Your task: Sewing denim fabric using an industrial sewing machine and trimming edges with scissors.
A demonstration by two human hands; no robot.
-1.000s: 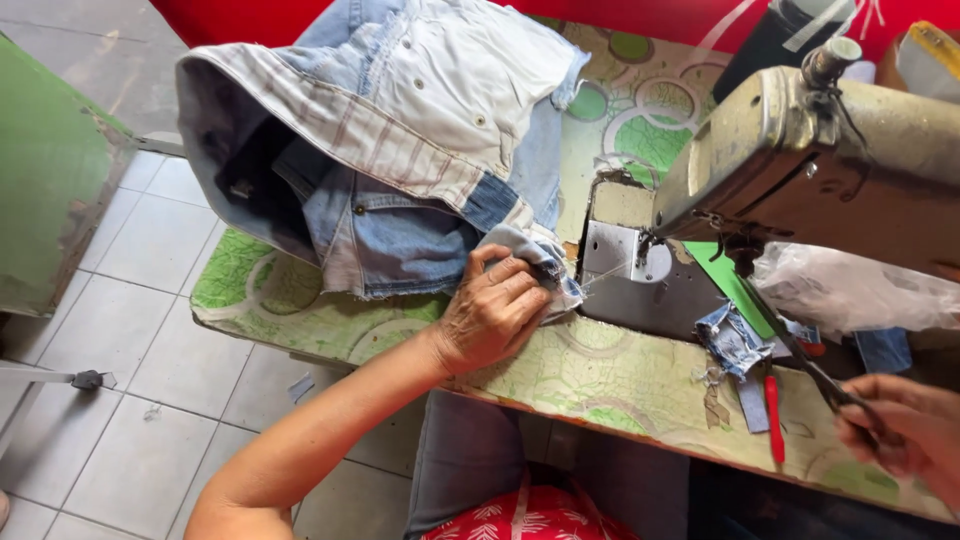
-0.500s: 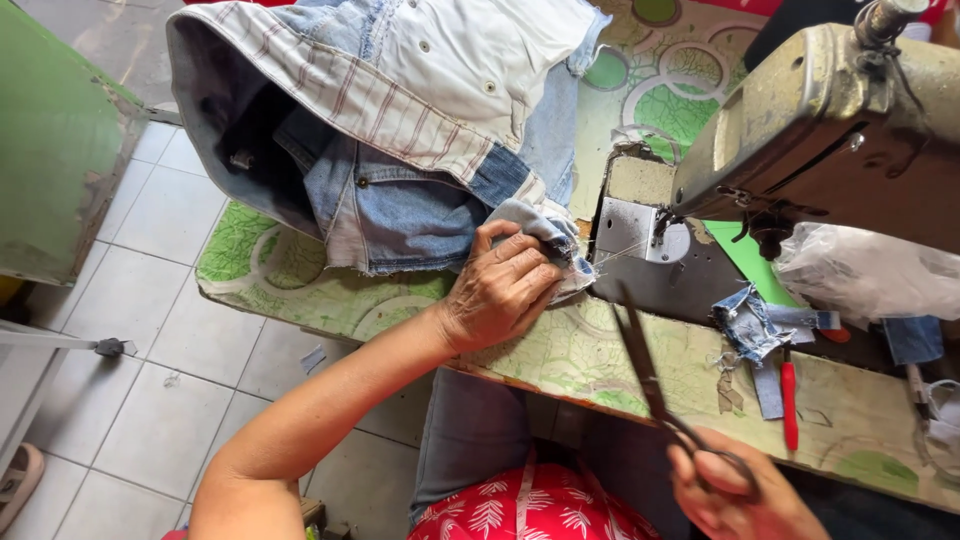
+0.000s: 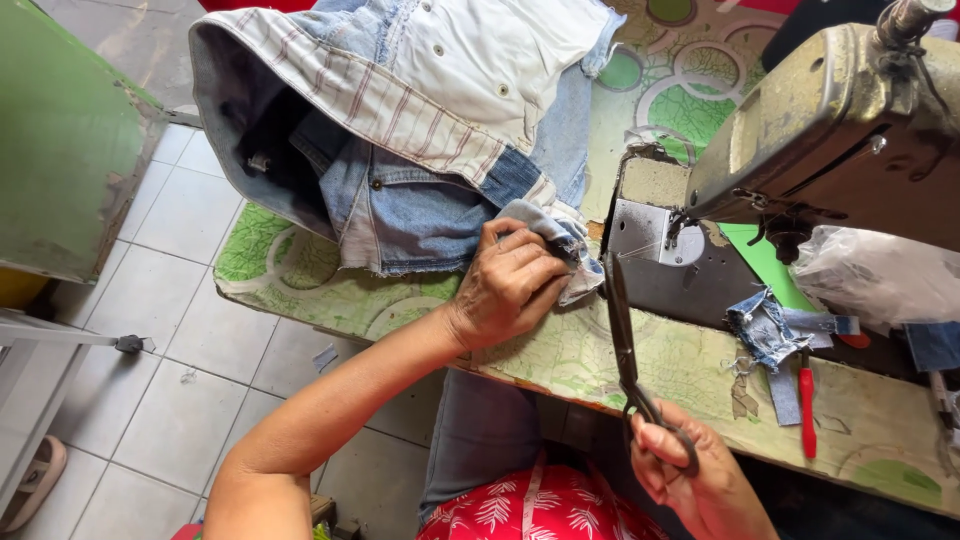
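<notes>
My left hand [image 3: 510, 280] pinches a folded corner of a blue denim garment [image 3: 420, 130] with a white striped lining, piled on the sewing table [image 3: 560, 350]. My right hand [image 3: 690, 470] grips the handles of dark metal scissors [image 3: 622, 340]. The blades point away from me, their tips next to the denim corner held by my left hand and right by the sewing machine's plate [image 3: 660, 250].
An old beige sewing machine [image 3: 830, 130] stands at the right. Denim scraps [image 3: 765, 325], a red-handled tool [image 3: 806, 405] and a clear plastic bag [image 3: 880, 275] lie beside it. A green panel [image 3: 60, 150] stands at the left over a tiled floor [image 3: 160, 400].
My right hand picked up the scissors from the table's right side and brought them leftward, blade tips now at the denim corner. My left hand stayed on the fabric.
</notes>
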